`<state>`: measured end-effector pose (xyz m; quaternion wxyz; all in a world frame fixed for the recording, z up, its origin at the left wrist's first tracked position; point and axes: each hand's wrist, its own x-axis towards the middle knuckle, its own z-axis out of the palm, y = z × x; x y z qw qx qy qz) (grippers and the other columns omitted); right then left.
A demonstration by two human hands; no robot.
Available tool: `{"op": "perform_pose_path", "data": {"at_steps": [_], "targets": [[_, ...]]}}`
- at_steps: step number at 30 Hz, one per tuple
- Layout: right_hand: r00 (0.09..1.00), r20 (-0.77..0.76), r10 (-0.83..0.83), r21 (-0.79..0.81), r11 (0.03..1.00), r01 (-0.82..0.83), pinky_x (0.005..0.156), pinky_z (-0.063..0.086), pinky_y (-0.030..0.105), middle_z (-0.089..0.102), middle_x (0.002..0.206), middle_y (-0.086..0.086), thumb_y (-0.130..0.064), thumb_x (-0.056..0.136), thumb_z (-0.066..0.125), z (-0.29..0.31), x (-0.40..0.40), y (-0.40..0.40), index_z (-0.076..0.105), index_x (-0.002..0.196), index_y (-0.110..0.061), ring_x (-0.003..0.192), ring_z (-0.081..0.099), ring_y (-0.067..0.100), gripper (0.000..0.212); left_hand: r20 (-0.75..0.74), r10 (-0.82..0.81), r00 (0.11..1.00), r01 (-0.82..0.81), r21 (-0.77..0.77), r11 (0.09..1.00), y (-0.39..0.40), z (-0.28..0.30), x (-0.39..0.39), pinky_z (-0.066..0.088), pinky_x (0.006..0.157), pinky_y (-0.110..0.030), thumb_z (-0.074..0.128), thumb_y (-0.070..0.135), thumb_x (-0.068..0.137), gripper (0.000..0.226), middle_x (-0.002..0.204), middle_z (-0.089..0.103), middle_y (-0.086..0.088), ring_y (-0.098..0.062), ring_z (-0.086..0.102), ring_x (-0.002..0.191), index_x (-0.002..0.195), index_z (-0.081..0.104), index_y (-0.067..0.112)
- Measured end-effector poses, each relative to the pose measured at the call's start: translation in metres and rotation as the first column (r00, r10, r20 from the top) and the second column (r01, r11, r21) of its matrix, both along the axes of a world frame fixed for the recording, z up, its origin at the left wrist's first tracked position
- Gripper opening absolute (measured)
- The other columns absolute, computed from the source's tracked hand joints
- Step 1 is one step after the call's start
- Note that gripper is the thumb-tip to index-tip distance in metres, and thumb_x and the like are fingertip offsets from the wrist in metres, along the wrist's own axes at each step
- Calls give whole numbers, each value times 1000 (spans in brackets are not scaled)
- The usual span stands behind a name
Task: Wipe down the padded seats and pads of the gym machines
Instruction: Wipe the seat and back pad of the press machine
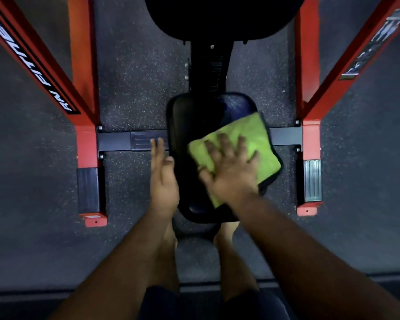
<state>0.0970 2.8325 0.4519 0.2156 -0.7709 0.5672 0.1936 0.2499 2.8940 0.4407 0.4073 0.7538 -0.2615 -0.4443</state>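
On the right half of the padded seat (194, 125), a green cloth (245, 144) is pressed flat by the spread right hand (229, 167) while the left hand (163, 176), fingers straight, is held at the seat's left edge; wiping is judged under way, with the left half and the back pad (217, 17) apparently next.

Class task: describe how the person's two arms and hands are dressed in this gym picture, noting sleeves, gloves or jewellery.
Both forearms are bare, with no sleeves in view. The left hand and right hand wear no gloves. No watch, bracelet or ring can be seen, though the picture is dim and blurred.
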Motion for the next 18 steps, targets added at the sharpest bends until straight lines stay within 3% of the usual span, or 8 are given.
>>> {"op": "perform_pose_path", "data": {"at_steps": [2, 4, 6, 8, 10, 12, 14, 18], "targets": [[965, 117, 237, -58, 971, -231, 110, 13, 74, 23, 169, 1, -71, 84, 35, 12, 19, 46, 29, 155, -41, 152, 14, 45, 77, -24, 104, 994, -103, 14, 995, -1, -1, 9, 12, 128, -27, 31, 32, 95, 67, 170, 18, -5, -11, 14, 157, 158, 29, 8], [914, 196, 354, -96, 935, -341, 112, 15, 74, 27, 167, 0, -70, 86, 45, 23, 5, 79, 36, 153, -41, 152, 20, 41, 73, 1, 62, 998, -62, 50, 997, 5, -1, 13, 14, 127, -24, 29, 32, 95, 68, 170, 19, -7, -11, 15, 156, 159, 28, 8], [915, 187, 359, -141, 931, -336, 112, 22, 71, 25, 168, -3, -74, 86, 49, 24, -27, 90, 34, 154, -44, 153, 22, 37, 76, 96, -72, 993, 63, 89, 994, 14, 1, 11, 12, 130, -40, 30, 34, 97, 67, 170, 18, -7, -12, 15, 156, 159, 29, 8], [965, 156, 209, -102, 976, -195, 110, 27, 73, 24, 169, -4, -80, 81, 50, 23, -62, 84, 35, 154, -47, 153, 23, 37, 81, 205, -256, 945, 229, 146, 962, 13, 2, 1, 8, 129, -50, 32, 43, 97, 70, 170, 16, -5, -15, 14, 157, 160, 29, 12], [984, 175, 4, 9, 1000, -6, 115, 25, 72, 15, 171, -2, -84, 80, 45, 10, -83, 60, 33, 154, -48, 156, 14, 40, 83, 291, -396, 871, 349, 202, 915, 2, 1, -12, 1, 128, -50, 27, 56, 93, 78, 172, 10, 1, -15, 10, 158, 162, 26, 20], [958, 227, -178, 102, 982, 158, 122, 19, 64, 6, 172, 0, -82, 83, 42, -7, -79, 16, 28, 156, -48, 157, 5, 40, 82, 368, -495, 787, 425, 257, 868, -15, -2, -23, -4, 127, -51, 21, 60, 91, 81, 173, 5, 3, -13, 4, 159, 163, 21, 23], [908, 238, -344, 143, 937, 318, 121, 25, 62, 2, 171, -4, -79, 85, 46, -27, -59, -37, 24, 156, -50, 155, 3, 44, 80, 436, -558, 706, 444, 342, 828, -26, -8, -28, -5, 126, -55, 19, 60, 93, 79, 173, 0, 5, -12, -2, 159, 164, 16, 25], [915, 192, -356, 111, 934, 340, 110, 37, 67, 0, 170, -12, -74, 88, 42, -29, -44, -66, 19, 156, -51, 154, 1, 44, 75, 489, -609, 625, 447, 415, 792, -28, -12, -31, -6, 126, -58, 20, 55, 96, 74, 173, -1, 5, -12, -7, 159, 164, 14, 26]]}}
